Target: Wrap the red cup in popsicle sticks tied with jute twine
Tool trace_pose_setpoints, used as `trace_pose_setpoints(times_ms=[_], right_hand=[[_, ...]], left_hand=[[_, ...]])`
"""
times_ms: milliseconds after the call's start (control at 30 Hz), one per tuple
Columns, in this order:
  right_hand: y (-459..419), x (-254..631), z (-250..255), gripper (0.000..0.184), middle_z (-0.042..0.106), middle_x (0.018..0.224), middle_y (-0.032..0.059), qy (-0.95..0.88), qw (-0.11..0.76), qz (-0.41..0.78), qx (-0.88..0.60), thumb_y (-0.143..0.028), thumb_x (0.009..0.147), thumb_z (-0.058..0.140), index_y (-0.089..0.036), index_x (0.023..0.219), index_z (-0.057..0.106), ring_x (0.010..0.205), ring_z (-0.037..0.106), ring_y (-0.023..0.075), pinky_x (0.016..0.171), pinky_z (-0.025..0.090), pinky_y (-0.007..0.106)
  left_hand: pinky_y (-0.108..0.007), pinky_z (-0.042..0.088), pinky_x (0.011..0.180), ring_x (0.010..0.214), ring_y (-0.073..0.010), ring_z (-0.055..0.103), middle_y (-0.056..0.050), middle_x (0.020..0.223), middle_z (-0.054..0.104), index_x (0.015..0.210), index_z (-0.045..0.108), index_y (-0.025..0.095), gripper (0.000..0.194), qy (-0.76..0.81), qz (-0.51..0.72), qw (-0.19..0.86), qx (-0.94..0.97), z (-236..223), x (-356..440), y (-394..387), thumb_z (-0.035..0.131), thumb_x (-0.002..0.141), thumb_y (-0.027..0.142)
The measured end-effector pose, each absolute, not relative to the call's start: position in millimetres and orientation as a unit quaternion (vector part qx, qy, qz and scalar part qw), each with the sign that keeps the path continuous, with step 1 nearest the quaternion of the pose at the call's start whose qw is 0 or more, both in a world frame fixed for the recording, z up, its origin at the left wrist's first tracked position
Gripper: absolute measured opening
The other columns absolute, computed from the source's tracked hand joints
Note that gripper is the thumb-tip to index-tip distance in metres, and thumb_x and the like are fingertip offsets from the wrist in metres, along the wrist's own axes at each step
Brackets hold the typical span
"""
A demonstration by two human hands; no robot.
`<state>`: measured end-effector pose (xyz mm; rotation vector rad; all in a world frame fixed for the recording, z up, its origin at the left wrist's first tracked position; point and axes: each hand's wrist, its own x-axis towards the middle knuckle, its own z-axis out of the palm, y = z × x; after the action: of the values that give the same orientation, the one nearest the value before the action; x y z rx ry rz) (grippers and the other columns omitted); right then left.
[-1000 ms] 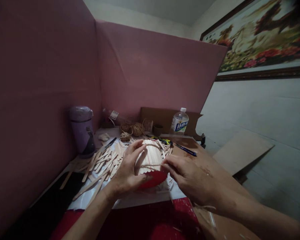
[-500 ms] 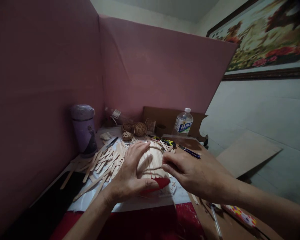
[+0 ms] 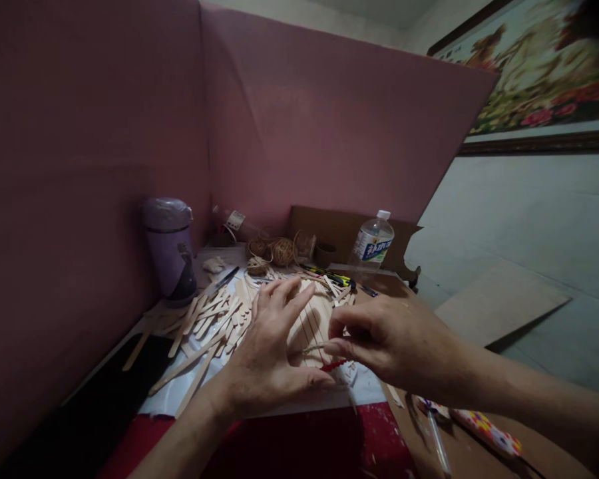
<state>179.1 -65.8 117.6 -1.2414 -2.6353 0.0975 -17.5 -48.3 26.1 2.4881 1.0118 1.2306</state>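
Note:
Between my hands sits a rounded craft piece of pale popsicle sticks (image 3: 315,318) laid side by side, with a red edge partly showing below. My left hand (image 3: 274,346) cups its left side, fingers spread over the top and thumb along the near side. At its right side my right hand (image 3: 369,332) is closed in a pinch on a strand of twine (image 3: 313,348) that runs across the sticks. The fingertips hide the twine's end. Loose popsicle sticks (image 3: 214,319) are heaped left of my left hand.
Behind the craft lie balls of twine (image 3: 282,251), a yellow-black utility knife (image 3: 337,278) and a plastic bottle (image 3: 374,243). A purple tumbler (image 3: 172,253) stands at the left by the pink partition (image 3: 329,126). Near my right forearm are a flower-patterned handle (image 3: 486,429) and a pen (image 3: 438,442).
My right hand has pulled slightly right and toward me, drawing the twine off the sticks. My left hand has shifted a little, its thumb now covering more of the red edge. The view has tilted slightly.

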Motion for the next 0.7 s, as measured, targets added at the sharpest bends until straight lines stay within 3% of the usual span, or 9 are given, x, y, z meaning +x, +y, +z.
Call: trace_pose_setpoints(times_ms=[267, 433, 700], right_hand=[[-63.7, 176.8, 114.2, 0.032, 0.048, 0.053, -0.0050, -0.869, 0.160, 0.143, -0.445, -0.026, 0.088, 0.057, -0.017, 0.057, 0.056, 0.052, 0.040, 0.0079, 0.051, 0.025, 0.024], [-63.8, 176.9, 104.9, 0.031, 0.048, 0.055, -0.0047, -0.851, 0.187, 0.159, -0.464, -0.025, 0.087, 0.057, -0.017, 0.058, 0.054, 0.053, 0.041, 0.0080, 0.051, 0.027, 0.023], [-67.2, 175.3, 104.1, 0.027, 0.051, 0.057, -0.0040, -0.831, 0.199, 0.208, -0.475, -0.020, 0.087, 0.054, -0.016, 0.061, 0.058, 0.055, 0.042, 0.0089, 0.052, 0.030, 0.023]], left_hand=[[-0.061, 0.027, 0.109, 0.134, -0.0380, 0.032, -0.013, 0.143, 0.042, 0.142, 0.034, 0.029, 0.088, 0.342, 0.429, 0.061, 0.834, 26.6, -12.6, -49.9, 0.078, 0.067, 0.040], [-0.057, 0.026, 0.112, 0.132, -0.0348, 0.034, -0.015, 0.140, 0.044, 0.137, 0.040, 0.022, 0.081, 0.346, 0.437, 0.042, 0.829, 26.2, -10.8, -50.2, 0.077, 0.068, 0.041], [-0.058, 0.028, 0.111, 0.132, -0.0353, 0.034, -0.014, 0.140, 0.043, 0.135, 0.043, 0.023, 0.079, 0.345, 0.444, 0.045, 0.825, 25.5, -10.8, -49.7, 0.078, 0.067, 0.039]])
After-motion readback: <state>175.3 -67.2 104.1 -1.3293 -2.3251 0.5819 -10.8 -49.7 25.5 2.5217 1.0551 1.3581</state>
